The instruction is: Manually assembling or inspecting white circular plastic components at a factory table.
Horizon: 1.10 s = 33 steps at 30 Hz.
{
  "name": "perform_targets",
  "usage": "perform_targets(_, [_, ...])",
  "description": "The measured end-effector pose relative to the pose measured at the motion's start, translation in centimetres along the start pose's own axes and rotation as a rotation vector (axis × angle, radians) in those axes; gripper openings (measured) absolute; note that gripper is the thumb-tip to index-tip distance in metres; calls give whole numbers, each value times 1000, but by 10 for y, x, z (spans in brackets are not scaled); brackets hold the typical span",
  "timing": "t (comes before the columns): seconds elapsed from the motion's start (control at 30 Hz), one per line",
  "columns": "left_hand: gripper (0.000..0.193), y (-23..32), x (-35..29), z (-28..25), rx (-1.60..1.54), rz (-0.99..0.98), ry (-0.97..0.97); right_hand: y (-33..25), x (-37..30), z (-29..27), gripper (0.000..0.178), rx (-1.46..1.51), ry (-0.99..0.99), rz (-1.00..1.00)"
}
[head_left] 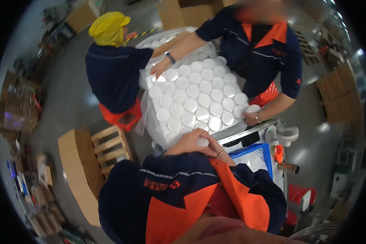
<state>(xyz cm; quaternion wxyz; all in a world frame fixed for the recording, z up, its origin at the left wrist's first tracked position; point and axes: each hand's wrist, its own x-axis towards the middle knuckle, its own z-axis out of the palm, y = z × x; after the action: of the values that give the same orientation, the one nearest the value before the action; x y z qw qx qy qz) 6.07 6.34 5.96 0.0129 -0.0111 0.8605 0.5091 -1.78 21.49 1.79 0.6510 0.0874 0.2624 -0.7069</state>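
Left hand: the wearer's bare left hand [185, 143], at the centre of the frame, is curled over a small white round plastic piece [202, 142], its fingers meeting the other hand.
Right hand: the wearer's bare right hand [212, 148], just right of it, is closed around the same piece from the other side.
White batch: rows of white round plastic pieces [192, 90] stand packed side by side across the upper centre; whether they are jars or lids, I cannot tell.
Wrapping: a clear plastic sheet [141, 120] hangs along the batch's left edge.
Blue crate: a blue rectangular plastic crate [268, 156], right of the hands, contains white pieces and stands on a white metal-edged counter [277, 178].
Red bin: a red plastic bin [311, 194] at lower right has something white in it, too blurred to name.
Cardboard: a tall brown cardboard box [78, 171] stands at lower left beside a pale wooden pallet [110, 144]; its inside is hidden.
Co-workers: at upper right, one person's hand [160, 68] touches the batch's far left corner, the other hand [251, 118] its right edge; a person in a yellow cap [107, 29] is at upper left.
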Motion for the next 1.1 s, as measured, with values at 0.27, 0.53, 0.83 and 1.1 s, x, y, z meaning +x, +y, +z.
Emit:
perform_targets(0.27, [59, 13, 7, -1, -10, 10, -53, 1, -9, 3, 41, 59, -1, -72])
perform_targets(0.53, [62, 0, 6, 5, 3, -61, -91, -2, 5, 4, 35, 77, 96, 39])
perform_targets(0.83, [61, 12, 0, 7, 23, -3, -96, 6, -5, -10, 30, -35, 117, -55])
perform_targets(1.1, [63, 27, 14, 32, 126, 35, -88, -1, -11, -92, 44, -185, -96, 51])
